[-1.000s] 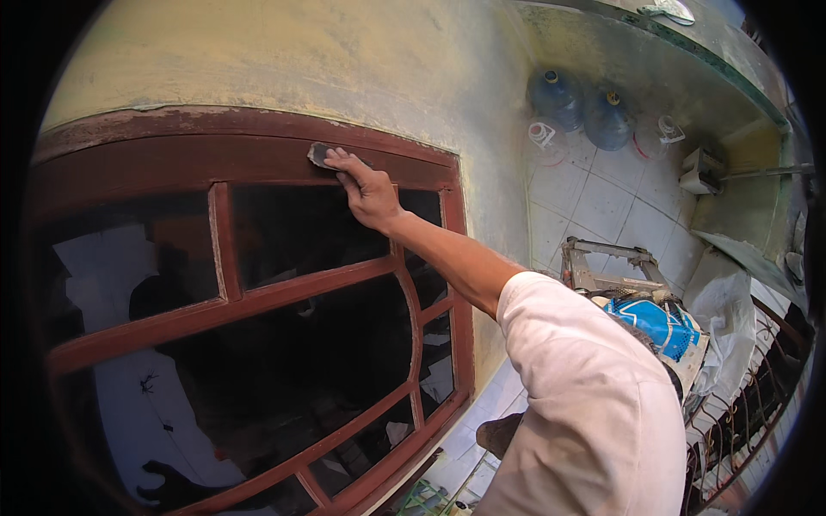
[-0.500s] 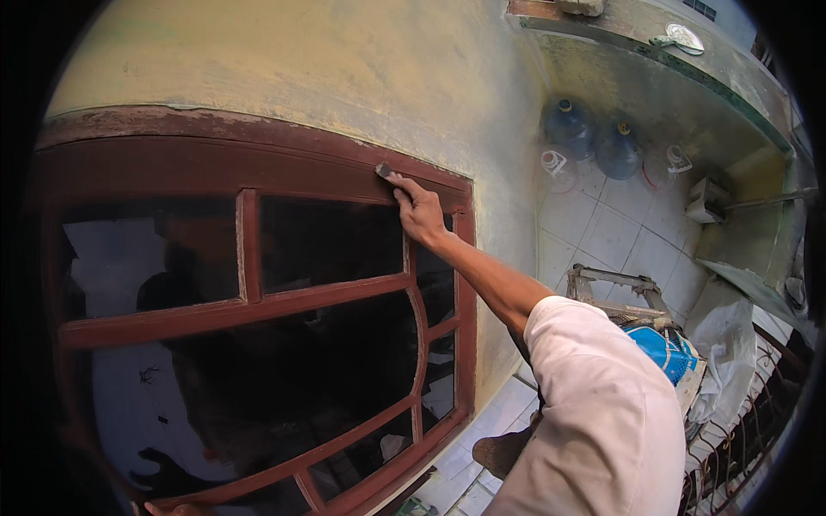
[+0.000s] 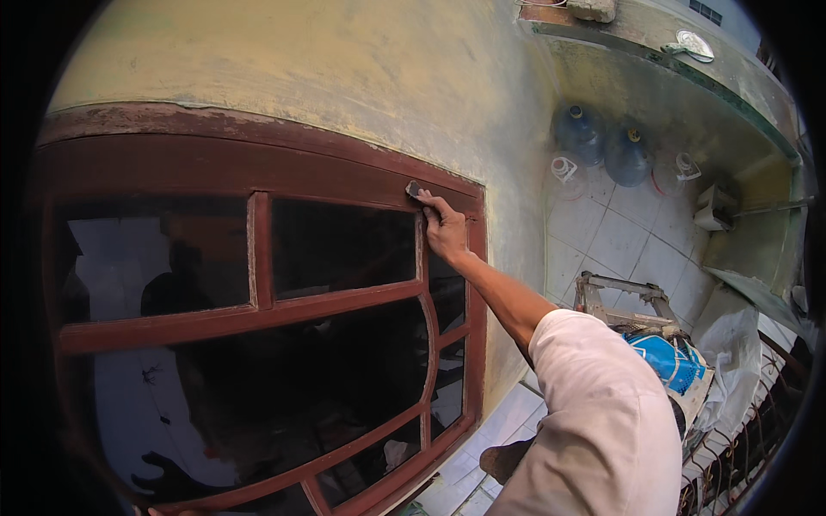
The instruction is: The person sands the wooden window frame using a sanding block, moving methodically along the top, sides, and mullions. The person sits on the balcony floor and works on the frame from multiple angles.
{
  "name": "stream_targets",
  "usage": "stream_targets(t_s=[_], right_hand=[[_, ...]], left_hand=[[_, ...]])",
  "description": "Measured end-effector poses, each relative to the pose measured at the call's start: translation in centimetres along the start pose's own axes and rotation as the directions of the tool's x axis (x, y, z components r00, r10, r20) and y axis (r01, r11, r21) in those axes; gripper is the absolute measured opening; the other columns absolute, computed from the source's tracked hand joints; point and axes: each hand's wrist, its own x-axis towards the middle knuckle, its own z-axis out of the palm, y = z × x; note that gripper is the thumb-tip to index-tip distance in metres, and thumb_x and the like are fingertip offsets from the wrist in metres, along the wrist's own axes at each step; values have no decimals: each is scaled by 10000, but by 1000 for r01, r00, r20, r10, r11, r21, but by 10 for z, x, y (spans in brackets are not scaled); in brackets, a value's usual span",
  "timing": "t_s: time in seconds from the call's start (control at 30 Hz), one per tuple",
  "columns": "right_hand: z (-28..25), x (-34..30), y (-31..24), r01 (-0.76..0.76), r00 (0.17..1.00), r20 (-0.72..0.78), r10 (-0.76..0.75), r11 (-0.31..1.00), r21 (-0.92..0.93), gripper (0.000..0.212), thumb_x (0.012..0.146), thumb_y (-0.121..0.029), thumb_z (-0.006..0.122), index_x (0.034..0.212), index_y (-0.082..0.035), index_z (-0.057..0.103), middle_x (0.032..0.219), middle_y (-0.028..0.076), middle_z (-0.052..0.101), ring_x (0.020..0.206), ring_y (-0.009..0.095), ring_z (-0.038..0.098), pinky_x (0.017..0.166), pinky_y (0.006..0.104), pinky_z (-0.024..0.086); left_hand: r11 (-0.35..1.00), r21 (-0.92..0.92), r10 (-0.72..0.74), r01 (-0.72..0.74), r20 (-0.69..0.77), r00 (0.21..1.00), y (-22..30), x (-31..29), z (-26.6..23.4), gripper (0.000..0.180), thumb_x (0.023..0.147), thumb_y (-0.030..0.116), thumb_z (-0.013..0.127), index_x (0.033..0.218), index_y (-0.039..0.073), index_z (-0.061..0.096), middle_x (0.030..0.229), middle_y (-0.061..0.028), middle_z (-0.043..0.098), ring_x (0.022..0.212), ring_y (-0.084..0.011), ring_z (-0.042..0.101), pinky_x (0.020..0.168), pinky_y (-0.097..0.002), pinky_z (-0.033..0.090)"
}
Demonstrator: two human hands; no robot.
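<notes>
My right hand [image 3: 447, 230] is closed around a small, flat, greyish-brown piece [image 3: 414, 188], which looks like folded sandpaper. That piece lies against the upper rail of a dark red wooden window frame [image 3: 335, 179], close to its top right corner. Only a few fingertips of my left hand [image 3: 153, 511] show at the bottom edge, beside the lower left of the frame. The rest of that hand is out of view. Dark glass [image 3: 301, 370] fills the frame's panes and reflects a hand shape and a bright area. Paint is worn along the frame's upper edge.
Yellowish wall [image 3: 284, 77] surrounds the window. On the right, blue water jugs [image 3: 626, 161] stand on white floor tiles [image 3: 594, 228] by a low wall. Nearer are a stepladder-like frame [image 3: 624, 292], a blue and white bag [image 3: 671, 361], clear plastic sheeting [image 3: 727, 353] and a curled metal railing [image 3: 731, 456].
My right hand has slid the small piece rightward and slightly down along the upper rail, nearer the corner. The whole view has shifted a little. Less of my left hand shows.
</notes>
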Motion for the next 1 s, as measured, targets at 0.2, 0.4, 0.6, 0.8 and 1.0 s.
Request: stream_targets(t_s=[0.2, 0.4, 0.6, 0.8, 1.0], right_hand=[[10, -18, -33, 58, 997, 59, -58, 998, 8, 285, 1034, 49, 565, 1266, -25, 714, 1329, 229, 714, 1380, 333, 602, 1154, 402, 498], [21, 0, -18, -53, 998, -21, 52, 998, -32, 292, 1031, 39, 584, 1281, -26, 720, 1363, 206, 707, 1375, 288, 612, 1161, 363, 483], [66, 18, -86, 312, 937, 102, -334, 932, 185, 283, 1045, 53, 577, 1279, -36, 709, 1365, 192, 717, 1421, 305, 579, 1207, 388, 434], [64, 15, -100, 114, 979, 142, -147, 969, 219, 265, 1077, 6, 570, 1308, -31, 694, 1419, 192, 686, 1450, 304, 548, 1235, 399, 390], [90, 10, -123, 277, 938, 140, -316, 930, 241, 263, 1063, 31, 562, 1272, -47, 700, 1410, 188, 691, 1442, 307, 557, 1265, 442, 359]], left_hand=[[998, 64, -2, -1, 44, 999, -24, -6, -23, 488, 1080, 395, 544, 1233, -61, 623, 1175, -222, 640, 1042, -365, 626, 925, -469, 506], [997, 74, 12, -15, 39, 999, -22, -6, -14, 410, 1090, 296, 545, 1251, -69, 638, 1223, -218, 656, 1110, -349, 645, 987, -440, 519], [986, 151, 59, -70, 73, 996, -47, -8, -14, 339, 1101, 198, 547, 1269, -78, 652, 1271, -215, 672, 1177, -334, 665, 1050, -410, 532], [990, 120, -81, 72, 75, 994, -25, -23, -9, 351, 1101, 259, 583, 1275, -31, 677, 1300, -182, 669, 1238, -320, 648, 1087, -403, 520], [996, 86, -48, 37, 129, 991, -12, -24, -16, 396, 1080, 247, 569, 1295, -84, 600, 1339, -222, 618, 1285, -352, 612, 1139, -464, 489]])
